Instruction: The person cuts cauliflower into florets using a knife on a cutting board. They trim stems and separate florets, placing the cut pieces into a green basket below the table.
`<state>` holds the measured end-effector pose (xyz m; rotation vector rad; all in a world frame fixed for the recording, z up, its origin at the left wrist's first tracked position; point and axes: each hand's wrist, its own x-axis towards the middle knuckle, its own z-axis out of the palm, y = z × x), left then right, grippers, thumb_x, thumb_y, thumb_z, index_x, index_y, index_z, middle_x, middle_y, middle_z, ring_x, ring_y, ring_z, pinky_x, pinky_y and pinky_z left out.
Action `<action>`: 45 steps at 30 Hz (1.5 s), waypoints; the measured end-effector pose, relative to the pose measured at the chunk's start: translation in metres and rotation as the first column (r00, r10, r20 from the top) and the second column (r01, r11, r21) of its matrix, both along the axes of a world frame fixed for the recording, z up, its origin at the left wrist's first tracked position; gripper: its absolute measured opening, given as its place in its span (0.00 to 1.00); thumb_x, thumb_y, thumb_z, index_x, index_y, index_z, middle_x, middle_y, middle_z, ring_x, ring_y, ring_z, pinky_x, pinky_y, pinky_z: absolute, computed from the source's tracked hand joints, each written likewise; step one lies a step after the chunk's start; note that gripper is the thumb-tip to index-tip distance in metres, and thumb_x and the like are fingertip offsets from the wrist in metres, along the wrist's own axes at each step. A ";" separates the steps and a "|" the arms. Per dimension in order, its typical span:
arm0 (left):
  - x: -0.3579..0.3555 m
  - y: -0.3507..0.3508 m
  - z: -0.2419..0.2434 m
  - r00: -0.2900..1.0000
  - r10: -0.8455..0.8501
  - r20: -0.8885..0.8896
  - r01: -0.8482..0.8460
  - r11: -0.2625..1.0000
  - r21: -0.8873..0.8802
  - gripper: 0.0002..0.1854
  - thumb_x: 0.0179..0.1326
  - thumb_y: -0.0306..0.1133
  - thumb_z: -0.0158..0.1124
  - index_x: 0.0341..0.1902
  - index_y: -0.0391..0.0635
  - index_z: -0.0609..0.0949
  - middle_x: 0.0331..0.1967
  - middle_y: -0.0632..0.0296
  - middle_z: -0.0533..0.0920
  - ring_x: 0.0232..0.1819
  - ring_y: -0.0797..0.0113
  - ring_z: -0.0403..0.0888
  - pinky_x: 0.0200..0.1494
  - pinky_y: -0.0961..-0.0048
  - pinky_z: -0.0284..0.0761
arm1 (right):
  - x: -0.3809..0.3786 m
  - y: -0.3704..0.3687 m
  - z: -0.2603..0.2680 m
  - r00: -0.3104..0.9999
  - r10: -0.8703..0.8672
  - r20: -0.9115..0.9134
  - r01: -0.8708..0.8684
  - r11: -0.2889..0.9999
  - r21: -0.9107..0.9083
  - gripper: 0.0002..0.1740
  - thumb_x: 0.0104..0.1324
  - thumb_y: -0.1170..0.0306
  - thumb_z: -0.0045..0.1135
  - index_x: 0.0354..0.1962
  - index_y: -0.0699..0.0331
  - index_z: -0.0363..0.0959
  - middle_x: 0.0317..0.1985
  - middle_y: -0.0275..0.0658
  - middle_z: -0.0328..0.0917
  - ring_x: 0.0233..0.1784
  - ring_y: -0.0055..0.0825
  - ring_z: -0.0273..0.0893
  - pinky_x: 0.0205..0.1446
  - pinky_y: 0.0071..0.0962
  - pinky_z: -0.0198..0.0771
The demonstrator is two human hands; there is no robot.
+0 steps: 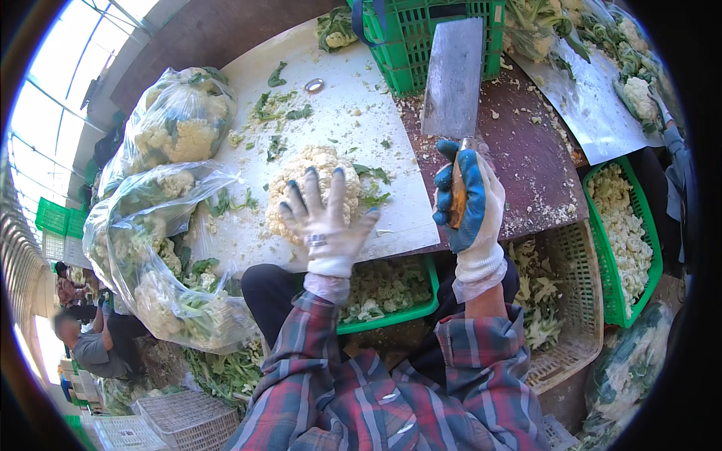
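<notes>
A whole cauliflower head (316,186) lies on the white board (395,197), and my gloved left hand (324,222) rests on its near side with the fingers spread. My right hand (471,197), in a white glove with a blue coated palm, is closed around the wooden handle of a cleaver (453,79). The broad blade points up and away, to the right of the cauliflower. Leaf scraps (299,113) and small crumbs are strewn over the board. A small round metal object (314,85) lies farther back.
Plastic bags of cauliflower (186,129) crowd the left side. A green crate (406,62) stands at the back. Below the table edge are a green crate of florets (395,315) and a beige basket (581,293). A co-worker's hand (660,107) holds cauliflower at far right.
</notes>
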<state>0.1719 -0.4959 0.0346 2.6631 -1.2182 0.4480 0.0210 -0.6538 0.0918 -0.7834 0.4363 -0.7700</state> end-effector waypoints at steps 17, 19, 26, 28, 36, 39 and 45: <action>0.125 -0.060 -0.060 0.980 -0.126 0.155 0.046 0.896 0.442 0.25 0.76 0.40 0.57 0.75 0.64 0.76 0.77 0.46 0.72 0.70 0.51 0.78 0.65 0.44 0.73 | 0.025 0.019 -0.020 0.972 0.150 -0.182 -0.132 0.986 0.107 0.18 0.77 0.57 0.62 0.50 0.63 0.85 0.26 0.33 0.80 0.20 0.19 0.76 0.19 0.23 0.72; 0.169 -0.063 -0.087 0.978 0.044 0.202 -0.157 0.795 0.586 0.20 0.76 0.39 0.54 0.68 0.59 0.82 0.64 0.50 0.83 0.60 0.55 0.84 0.59 0.48 0.75 | 0.032 0.036 -0.013 0.951 0.224 -0.212 -0.205 0.973 0.107 0.18 0.77 0.57 0.62 0.50 0.64 0.85 0.27 0.33 0.80 0.20 0.19 0.76 0.18 0.24 0.71; 0.150 -0.090 -0.040 0.991 -0.130 0.024 0.090 0.797 0.597 0.11 0.71 0.34 0.62 0.50 0.47 0.90 0.39 0.58 0.92 0.42 0.63 0.91 0.47 0.60 0.82 | 0.025 0.018 -0.021 0.960 0.174 -0.218 -0.160 0.984 0.080 0.26 0.80 0.53 0.58 0.58 0.67 0.81 0.30 0.33 0.79 0.22 0.17 0.76 0.20 0.21 0.73; 0.150 -0.071 -0.047 0.859 -0.112 -0.499 0.049 0.989 -0.138 0.10 0.70 0.28 0.65 0.49 0.45 0.90 0.37 0.60 0.92 0.40 0.69 0.89 0.45 0.67 0.82 | 0.025 0.019 -0.021 0.967 0.186 -0.172 -0.170 0.980 0.100 0.22 0.78 0.55 0.61 0.54 0.64 0.83 0.29 0.33 0.80 0.22 0.19 0.77 0.20 0.23 0.73; 0.004 -0.101 -0.055 0.261 -0.672 -0.692 -0.411 0.572 -0.710 0.10 0.72 0.25 0.65 0.54 0.45 0.84 0.36 0.66 0.87 0.42 0.75 0.85 0.44 0.73 0.83 | 0.023 0.020 -0.021 0.991 0.086 -0.101 -0.082 0.996 0.040 0.17 0.78 0.60 0.61 0.53 0.65 0.84 0.27 0.34 0.81 0.19 0.19 0.76 0.18 0.22 0.71; -0.086 -0.100 -0.051 -0.053 -0.746 -0.664 -0.469 0.606 -0.643 0.15 0.76 0.33 0.62 0.63 0.48 0.81 0.51 0.62 0.85 0.55 0.67 0.84 0.54 0.69 0.83 | 0.001 0.009 -0.005 0.999 0.012 -0.052 -0.015 0.998 -0.058 0.17 0.79 0.64 0.59 0.55 0.70 0.81 0.26 0.35 0.81 0.18 0.17 0.75 0.18 0.21 0.68; -0.061 -0.063 -0.043 0.498 -0.619 -0.607 0.362 0.785 -0.503 0.23 0.66 0.39 0.73 0.63 0.49 0.84 0.57 0.54 0.87 0.56 0.50 0.86 0.61 0.59 0.81 | -0.010 -0.012 -0.009 0.990 -0.136 -0.024 0.127 0.963 -0.240 0.22 0.81 0.60 0.56 0.59 0.71 0.79 0.28 0.33 0.81 0.19 0.13 0.74 0.19 0.15 0.69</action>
